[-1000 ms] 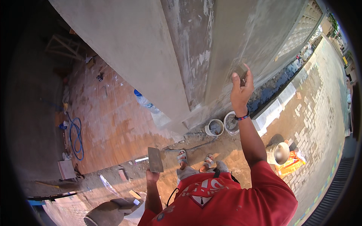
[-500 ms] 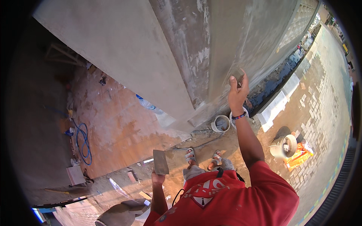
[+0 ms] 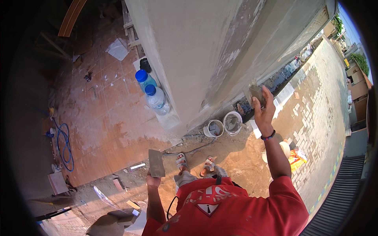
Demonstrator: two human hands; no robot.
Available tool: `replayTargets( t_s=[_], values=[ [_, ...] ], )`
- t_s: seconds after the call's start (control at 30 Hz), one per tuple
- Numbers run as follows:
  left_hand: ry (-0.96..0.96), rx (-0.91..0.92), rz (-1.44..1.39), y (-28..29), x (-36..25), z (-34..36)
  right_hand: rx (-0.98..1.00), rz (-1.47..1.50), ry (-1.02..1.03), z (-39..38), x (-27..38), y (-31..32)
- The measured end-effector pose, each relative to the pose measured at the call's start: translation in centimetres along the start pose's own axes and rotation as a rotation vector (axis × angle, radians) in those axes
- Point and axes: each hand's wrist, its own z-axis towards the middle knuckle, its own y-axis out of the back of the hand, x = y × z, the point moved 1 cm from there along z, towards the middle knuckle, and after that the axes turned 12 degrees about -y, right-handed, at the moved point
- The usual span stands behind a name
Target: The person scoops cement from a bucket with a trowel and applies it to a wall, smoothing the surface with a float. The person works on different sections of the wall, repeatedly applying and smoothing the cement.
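Observation:
At lower left, my left hand [image 3: 153,180] is closed on the lower edge of a flat grey rectangular plate [image 3: 156,163], like a plasterer's blade, held upright clear of the wall. My right hand [image 3: 265,112] is raised beside the lower part of a grey plastered wall [image 3: 189,59]. Between its thumb and fingers is a smaller flat grey blade [image 3: 256,93], close to the wall surface; whether it touches cannot be made out. Two whitish buckets stand at the wall's foot, a smaller bucket [image 3: 212,135] and a larger bucket [image 3: 238,133] holding grey material.
Two blue-capped bottles [image 3: 158,102] stand on a ledge left of the wall. A blue hose [image 3: 63,145] lies coiled on the tiled floor [image 3: 110,129]. An orange bag [image 3: 298,158] lies beyond my right arm. A dark ditch [image 3: 279,80] runs along the wall's right side.
The view has shifted, bringing the bottles and the larger bucket into fuller sight. My right hand has turned and moved lower along the wall, showing more of its blade. The left hand still holds its plate.

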Motion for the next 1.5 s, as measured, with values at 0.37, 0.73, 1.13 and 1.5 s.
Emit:
replayTargets(
  t_s=[0.37, 0.73, 1.13, 1.5],
  values=[
    [0.085, 0.128, -0.042, -1.1, 4.3, 6.6, 0.519, -1.076, 0.96, 4.5, 14.7, 1.5],
    [0.075, 0.212, -0.106, -2.6, 6.1, 4.7, 0.368, -1.54, 1.051, 11.2, 25.3, 4.0],
    [0.024, 0.214, -0.024, -0.7, 10.2, 7.3, 0.076, -0.998, 0.683, 14.2, 31.2, 18.1],
    [-0.08, 0.184, -0.127, 0.9, 12.6, 1.1, -0.124, 0.107, 0.662, 9.5, 9.1, 1.5]
  ],
)
